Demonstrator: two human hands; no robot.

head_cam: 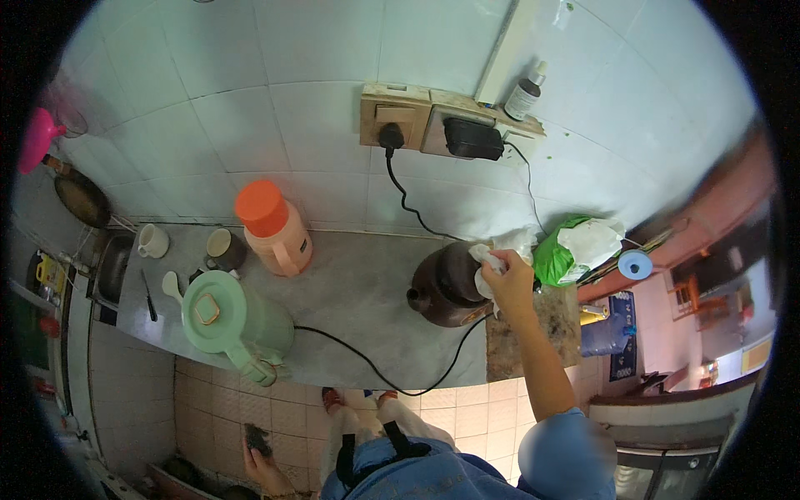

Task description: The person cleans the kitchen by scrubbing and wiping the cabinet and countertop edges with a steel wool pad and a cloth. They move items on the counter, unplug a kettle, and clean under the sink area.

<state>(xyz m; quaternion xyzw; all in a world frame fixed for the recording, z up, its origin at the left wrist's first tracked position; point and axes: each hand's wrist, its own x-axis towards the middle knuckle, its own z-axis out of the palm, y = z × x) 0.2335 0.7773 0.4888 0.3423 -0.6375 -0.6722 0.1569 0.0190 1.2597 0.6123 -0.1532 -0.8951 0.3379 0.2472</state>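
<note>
My right hand presses a crumpled white cloth or tissue against the right side of a dark brown pot with a short spout. The pot stands on the grey countertop, beside a stained board-like patch. My left hand is low at the bottom left, away from the counter, with a dark, fuzzy scouring pad or similar item in its fingers. A light green lidded jug stands at the counter's front left, a black cord beside it. Behind it is a peach thermos flask with an orange cap.
A white mug, a dark mug, a knife and a white spoon lie near the sink. A green and white plastic bag sits at the right. A black plug is in the wall socket; its cord runs down behind the pot.
</note>
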